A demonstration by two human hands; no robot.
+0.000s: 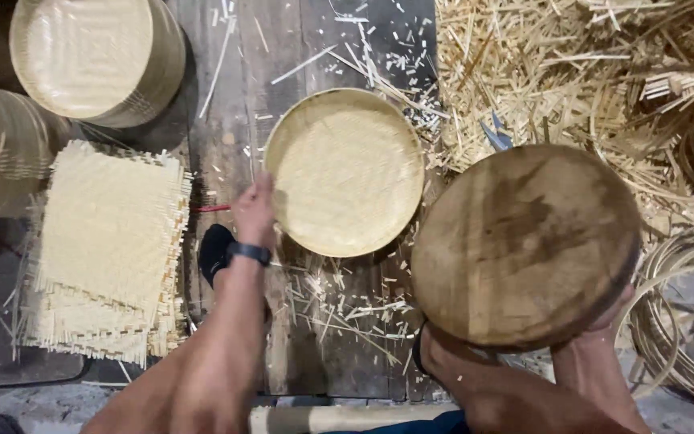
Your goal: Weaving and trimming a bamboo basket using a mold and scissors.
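My left hand (255, 212) grips the left rim of a round woven bamboo tray (345, 172) lying on the dark wooden floor. A dark watch band sits on that wrist. My right hand (614, 315) holds a round, stained wooden disc (525, 244) from below at its lower right edge; most of the hand is hidden behind the disc. The disc is tilted up towards me, just right of the tray.
A stack of square woven mats (110, 241) lies at the left. Stacked round trays (94, 56) stand at the top left. A heap of bamboo strips (556, 72) fills the top right, coiled rims (688, 313) at the right. Offcuts litter the boards.
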